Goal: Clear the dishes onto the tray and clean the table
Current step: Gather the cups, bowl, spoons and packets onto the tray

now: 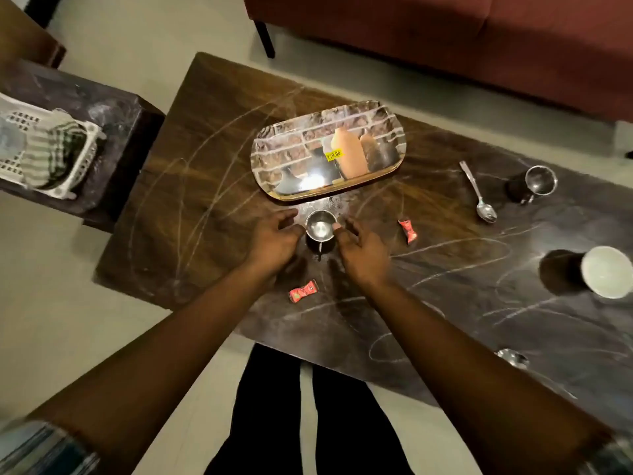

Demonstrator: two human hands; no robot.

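— At the near edge of the table [164,207], what lies there?
— A steel spoon [512,358] on the right side, partly in shadow. More to the left is a red wrapper [303,291], just beside the left forearm.
— And the hands?
— Both are stretched forward over the table. The left hand [274,241] has its fingers loose and a little spread. Its thumb comes just beside the steel cup [320,228], and I cannot tell if it touches. The right hand [363,252] is also spread. Its thumb tip lies against the cup's right rim, and the other fingers are apart from the cup.
— So where is the cup exactly?
— It stands upright on the table, between the two hands and just before the near rim of the tray [298,145]. Neither hand grips it.
— And beyond that?
— The tray lies flat, its printed picture of bottles showing. A second red wrapper [407,231] is to the right of the right hand. Further right are a long spoon [478,192], a second steel cup [539,181] and a white bowl [606,272], all well apart from the hands.
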